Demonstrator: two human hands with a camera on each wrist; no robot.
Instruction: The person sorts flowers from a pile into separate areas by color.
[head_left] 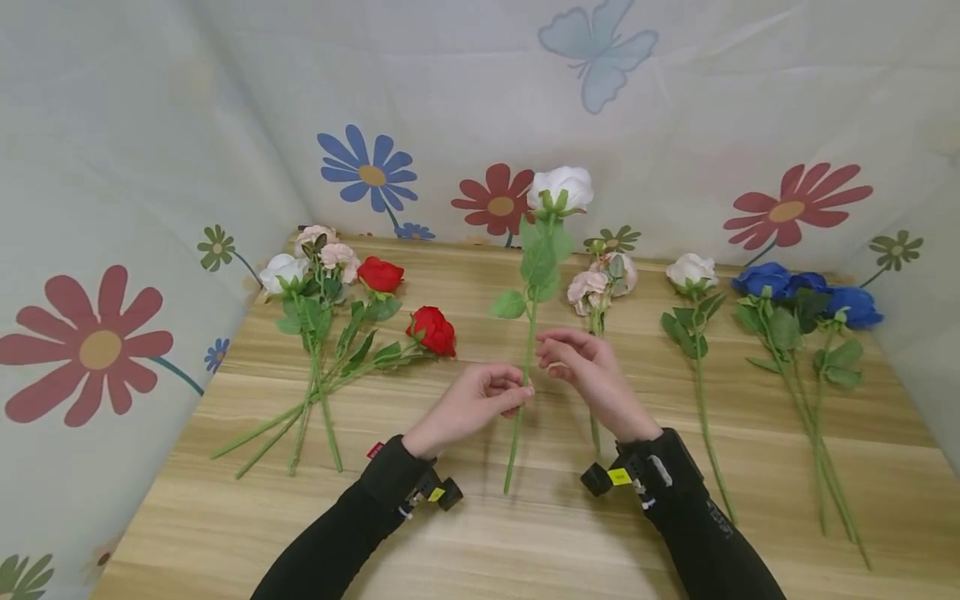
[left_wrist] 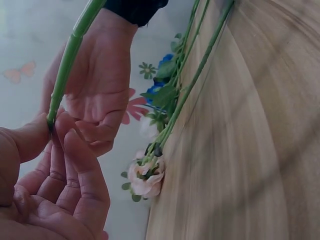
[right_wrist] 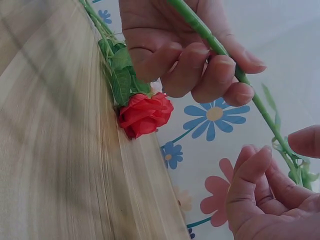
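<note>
My left hand (head_left: 480, 402) pinches the green stem of a white artificial rose (head_left: 561, 190) between thumb and fingers. The rose stands nearly upright over the table, bloom at the top and bare stem end pointing down. In the left wrist view, the stem (left_wrist: 70, 60) rises from between the thumb and fingertips. Just right of the stem is my right hand (head_left: 588, 371), its fingers loosely bent. A gap shows between thumb and fingertips of the right hand (right_wrist: 280, 200) in the right wrist view, with the stem passing close by.
Left on the wooden table (head_left: 480, 550) lie a white rose (head_left: 283, 273), pink flowers (head_left: 339, 260) and two red roses (head_left: 432, 331), stems crossing. Pink flowers (head_left: 588, 289) lie behind my right hand. Farther right are a white rose (head_left: 692, 271) and blue roses (head_left: 855, 307). A flower-printed curtain (head_left: 450, 75) hangs behind.
</note>
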